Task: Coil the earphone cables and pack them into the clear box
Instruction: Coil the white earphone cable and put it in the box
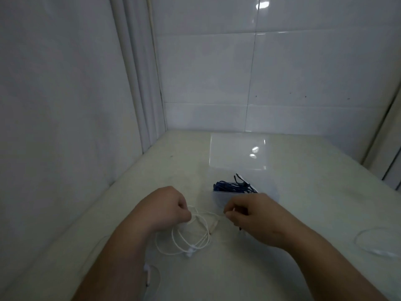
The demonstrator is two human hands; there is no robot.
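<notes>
Pinching white earphone cable [195, 237]: left hand [167, 205], right hand [256, 218], fingers [185, 215] curled; pale tabletop [303, 203], white-tiled walls [282, 72].

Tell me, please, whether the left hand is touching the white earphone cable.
Touching: the head view shows the left hand pinching the white earphone cable atop its loops.

glossy wall tiles [282, 68], seemingly ceramic
</notes>
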